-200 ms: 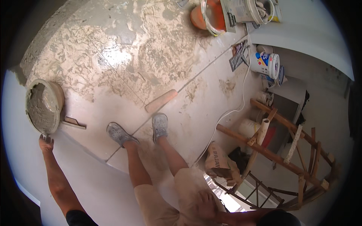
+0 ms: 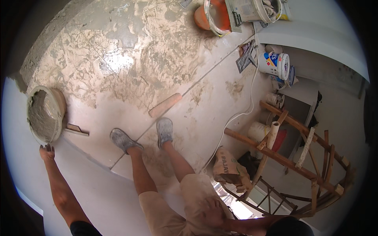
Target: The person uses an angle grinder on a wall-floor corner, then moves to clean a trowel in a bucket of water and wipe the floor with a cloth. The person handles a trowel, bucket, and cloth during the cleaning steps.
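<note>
At the far left stands a round bucket [image 2: 60,103] holding wet grey mortar [image 2: 41,114]. Its thin wire handle reaches down to my left hand [image 2: 47,152], whose fingers curl at the wire just below the rim; the grip is small and partly unclear in view. My left arm is stretched out to the side. On the leg of my beige shorts [image 2: 197,188] rests my right hand [image 2: 212,211], flat with fingers spread and holding nothing. A small float-like board [image 2: 76,130] lies beside the bucket.
Wet mortar [image 2: 157,51] is smeared across the floor ahead. A reddish tile strip [image 2: 165,105] lies before my feet. Orange bucket [image 2: 202,17], trowel [image 2: 247,59], white cable [image 2: 252,98], white paint bucket [image 2: 283,67], wooden frame [image 2: 291,161] and paper sack [image 2: 226,165] are to the right.
The view shifts slightly, so the floor and buckets sit a little farther left. Both hands keep their places, at the bucket handle and on the shorts.
</note>
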